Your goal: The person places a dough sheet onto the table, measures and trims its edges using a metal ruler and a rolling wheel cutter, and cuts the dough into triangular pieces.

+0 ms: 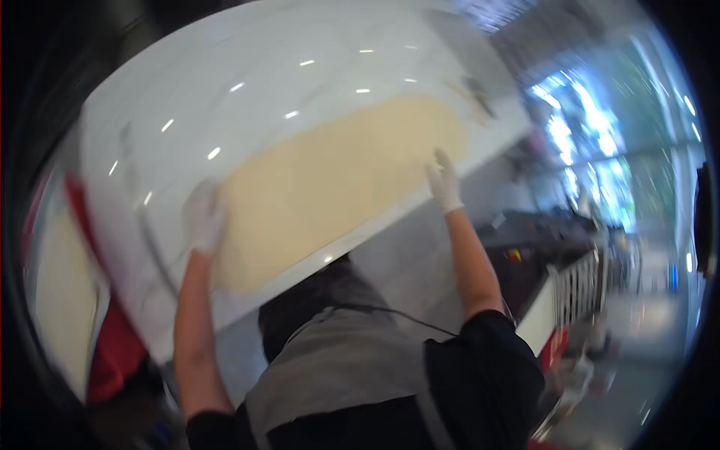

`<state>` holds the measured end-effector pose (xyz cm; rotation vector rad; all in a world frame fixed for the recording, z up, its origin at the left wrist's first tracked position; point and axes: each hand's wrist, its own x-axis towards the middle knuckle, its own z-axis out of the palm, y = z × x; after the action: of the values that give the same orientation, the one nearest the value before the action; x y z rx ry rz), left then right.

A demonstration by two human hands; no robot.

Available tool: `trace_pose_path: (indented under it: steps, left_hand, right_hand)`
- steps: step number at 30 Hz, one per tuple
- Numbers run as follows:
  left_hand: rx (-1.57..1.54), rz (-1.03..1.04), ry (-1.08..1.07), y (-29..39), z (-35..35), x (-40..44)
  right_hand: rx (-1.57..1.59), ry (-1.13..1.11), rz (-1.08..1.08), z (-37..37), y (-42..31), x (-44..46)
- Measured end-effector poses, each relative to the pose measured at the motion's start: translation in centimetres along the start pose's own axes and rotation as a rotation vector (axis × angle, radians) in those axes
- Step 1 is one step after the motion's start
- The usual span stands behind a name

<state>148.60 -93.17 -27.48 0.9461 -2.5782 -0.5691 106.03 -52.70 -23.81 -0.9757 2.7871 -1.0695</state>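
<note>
A large, flat, rounded sheet of pale yellow dough lies across the white marble-look table. At its left edge is my left hand in a whitish glove; motion blur smears its fingers, and I cannot tell whether they grip the dough. My right hand, also gloved, is beside the dough's right front edge. Its fingers are stretched out and a little apart, with nothing seen in them. Whether it touches the dough is unclear.
Toward the far right of the table lies a blurred, dark, long tool. Dark equipment and a white rack stand to my right. Left of the table are red material and a pale surface. A dark cord crosses near my waist.
</note>
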Motion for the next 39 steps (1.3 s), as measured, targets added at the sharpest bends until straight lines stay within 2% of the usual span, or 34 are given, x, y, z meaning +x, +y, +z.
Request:
trace_pose_path:
  steps: [2, 3, 5, 7, 8, 10, 11, 13, 14, 15, 16, 17, 19, 20, 21, 23, 24, 25, 27, 30, 31, 33, 34, 35, 38, 39]
  left_hand:
    - [-0.142, 0.055, 0.034, 1.0, 1.7, 2.2]
    - [-0.114, 0.066, 0.047, 1.2, 3.1, 3.1]
    - [-0.149, -0.001, -0.078, 1.4, 3.6, 4.9]
    - [-0.381, -0.171, -0.121, 1.1, 5.2, 6.2]
    - [-0.366, -0.174, -0.132, 0.7, 5.8, 6.5]
    - [-0.414, -0.362, 0.019, 0.7, 5.7, 5.9]
    - [-0.389, -0.393, 0.025, 1.7, 5.3, 5.3]
    - [-0.329, -0.488, 0.278, 3.3, 3.7, 3.4]
    - [-0.181, -0.519, 0.343, 1.6, 4.0, 1.3]
    - [0.092, -0.504, 0.299, -1.7, 5.8, -1.7]
    - [0.400, -0.492, 0.205, -4.4, 6.9, -5.7]
    - [0.584, -0.499, 0.140, -4.6, 7.1, -9.4]
    - [0.522, -0.724, 0.009, 4.6, 5.0, -8.0]
    - [0.492, -0.617, 0.054, 3.7, 5.3, -10.8]
    - [0.539, -0.712, 0.050, 6.3, 5.2, -11.5]
    - [0.576, -0.799, 0.028, 8.3, 5.1, -10.9]
    - [0.550, -0.771, 0.068, 8.6, 6.0, -10.4]
    - [0.518, -0.747, 0.108, 8.8, 6.4, -10.6]
    - [0.485, -0.727, 0.151, 9.3, 6.9, -11.3]
    - [0.550, -0.823, 0.235, 8.7, 5.7, -14.1]
    - [0.560, -0.845, 0.238, 8.7, 5.1, -15.2]
    - [0.271, -0.934, 0.319, 8.0, 3.5, -16.0]
    - [0.128, -0.960, 0.364, 7.0, 2.5, -16.0]
    - [0.135, -0.965, 0.374, 5.8, 2.1, -16.1]
    - [-0.308, -0.941, 0.535, 2.5, 2.4, -16.9]
    - [-0.312, -0.939, 0.543, 2.5, 1.7, -16.9]
  right_hand:
    - [-0.130, 0.145, 0.035, -6.0, 5.7, 2.4]
    - [-0.217, 0.226, 0.102, -8.0, 8.1, 4.6]
    - [-0.301, 0.299, 0.175, -10.3, 13.0, 9.4]
    - [-0.438, 0.289, 0.190, -12.8, 19.8, 15.1]
    - [-0.428, 0.278, 0.203, -13.5, 22.1, 17.6]
    - [-0.405, 0.142, 0.275, -14.1, 24.5, 22.1]
    - [-0.389, 0.067, 0.289, -14.0, 24.9, 24.2]
    - [-0.391, -0.130, 0.199, -13.7, 26.9, 29.3]
    - [-0.479, 0.008, -0.150, -12.1, 33.3, 31.5]
    - [-0.296, 0.059, -0.520, -12.1, 33.3, 33.8]
    - [-0.273, -0.023, -0.556, -11.1, 34.1, 36.3]
    - [-0.324, -0.103, -0.425, -10.4, 35.0, 37.5]
    - [-0.502, -0.162, -0.219, -9.5, 38.1, 39.9]
    - [-0.599, -0.144, -0.139, -9.8, 38.5, 40.3]
    - [-0.658, -0.113, -0.097, -10.4, 39.1, 40.6]
    - [-0.781, 0.002, -0.206, -11.2, 37.4, 41.7]
    - [-0.789, -0.009, -0.211, -11.5, 38.5, 43.1]
    - [-0.363, 0.122, -0.170, -12.3, 38.6, 44.5]
    - [0.066, 0.242, -0.125, -13.6, 36.4, 45.1]
    - [0.262, 0.400, -0.237, -12.6, 20.3, 41.1]
    - [0.612, 0.327, -0.183, -12.1, 15.7, 39.9]
    - [1.312, 0.149, -0.041, -9.1, 8.0, 37.1]
    - [1.290, 0.121, 0.069, -5.9, 4.9, 35.2]
    - [1.234, -0.061, 0.116, -3.0, 2.7, 33.4]
    - [1.043, -0.675, 0.187, 2.7, -7.9, 23.2]
    - [1.097, -0.553, 0.284, 3.1, -13.5, 17.6]
